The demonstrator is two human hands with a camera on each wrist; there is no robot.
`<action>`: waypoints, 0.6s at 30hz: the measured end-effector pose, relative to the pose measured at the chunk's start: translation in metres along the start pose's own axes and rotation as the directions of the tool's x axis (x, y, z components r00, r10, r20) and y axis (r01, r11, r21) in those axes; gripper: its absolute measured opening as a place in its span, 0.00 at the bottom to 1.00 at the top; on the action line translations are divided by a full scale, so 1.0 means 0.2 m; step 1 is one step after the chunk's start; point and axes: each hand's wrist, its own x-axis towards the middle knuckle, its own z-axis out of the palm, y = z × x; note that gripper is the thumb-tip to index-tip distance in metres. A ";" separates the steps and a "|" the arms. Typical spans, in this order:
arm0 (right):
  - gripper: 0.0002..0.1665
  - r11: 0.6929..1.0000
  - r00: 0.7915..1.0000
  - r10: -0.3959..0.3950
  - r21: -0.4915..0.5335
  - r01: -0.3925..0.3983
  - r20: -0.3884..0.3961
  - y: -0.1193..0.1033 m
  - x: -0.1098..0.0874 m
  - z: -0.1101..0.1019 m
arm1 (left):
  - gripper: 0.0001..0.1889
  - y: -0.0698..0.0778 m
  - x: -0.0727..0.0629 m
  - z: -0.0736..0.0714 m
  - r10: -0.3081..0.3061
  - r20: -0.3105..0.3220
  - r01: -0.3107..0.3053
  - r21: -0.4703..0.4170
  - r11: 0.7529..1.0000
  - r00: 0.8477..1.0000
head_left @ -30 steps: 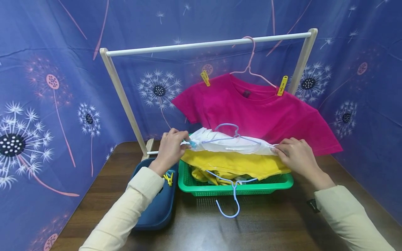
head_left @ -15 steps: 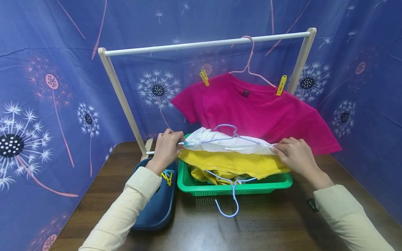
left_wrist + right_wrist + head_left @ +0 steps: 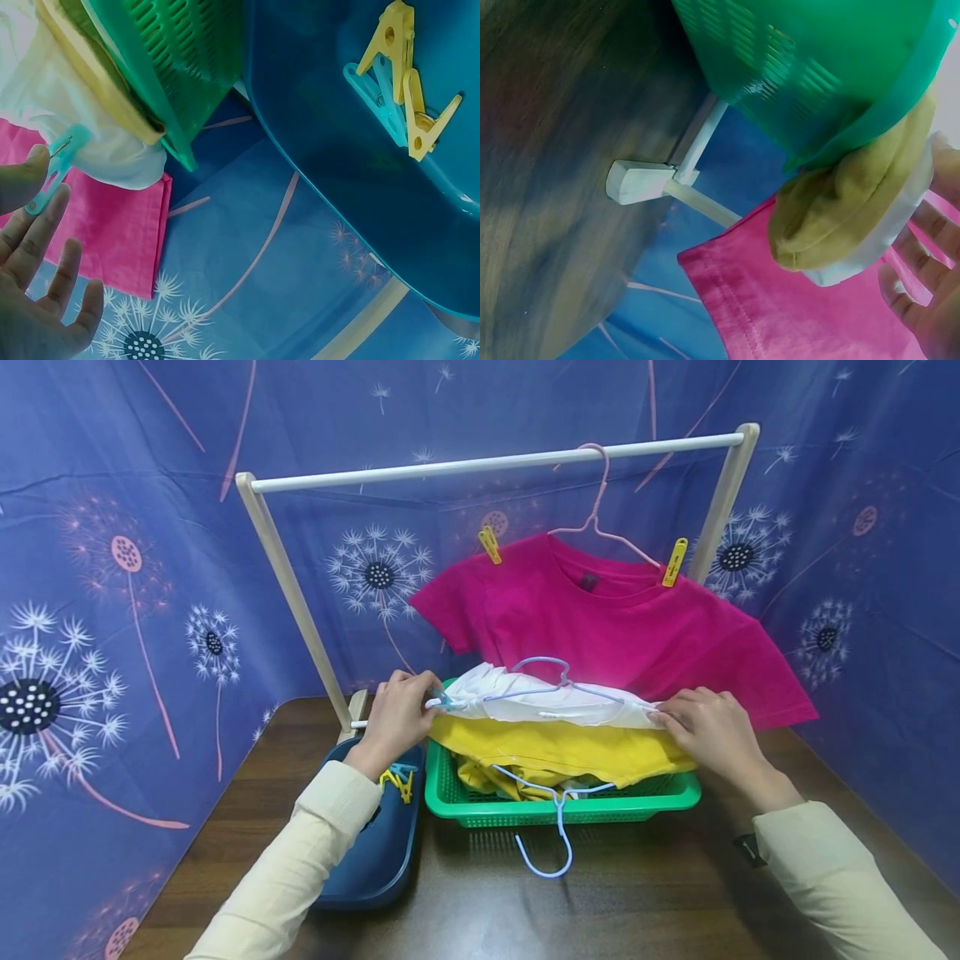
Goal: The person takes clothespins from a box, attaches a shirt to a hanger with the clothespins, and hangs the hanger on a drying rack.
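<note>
A white garment [image 3: 510,708] with a lavender hanger [image 3: 562,673] on it stretches between the two hands above the green basket [image 3: 555,814]. The left hand [image 3: 399,714] pinches a light blue clothespin [image 3: 58,161] between thumb and finger; its far end sits on the white cloth. At the garment's other end, the right hand [image 3: 705,727] pinches the white cloth. Under the white garment lies a yellow garment [image 3: 562,747] in the basket. A second lavender hanger [image 3: 560,814] sticks out of it, hook hanging over the basket's front rim.
A pink T-shirt [image 3: 600,618] hangs from a pink hanger on the rack's white rod [image 3: 420,471], with yellow clothespins [image 3: 675,562] on its shoulders. Left of the basket stands a dark blue tray [image 3: 367,868] holding yellow and light blue clothespins [image 3: 394,56].
The left hand has shifted slightly left with the clothespin, then stays there. The right hand and the white garment look almost unmoved.
</note>
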 end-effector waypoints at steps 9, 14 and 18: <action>0.14 0.998 0.999 0.034 -0.046 -0.036 -0.040 0.04 -0.03 0.00 | 0.16 0.00 -0.02 0.00 -0.016 0.011 0.016 -0.011 1.000 1.000; 0.15 0.998 0.996 0.041 -0.048 -0.044 -0.075 0.05 -0.04 0.00 | 0.17 -0.01 -0.03 0.00 -0.012 0.007 0.012 -0.009 1.000 1.000; 0.15 0.998 0.995 0.036 -0.047 -0.041 -0.098 0.05 -0.03 0.00 | 0.17 -0.03 -0.04 -0.01 -0.027 0.006 0.027 0.000 1.000 1.000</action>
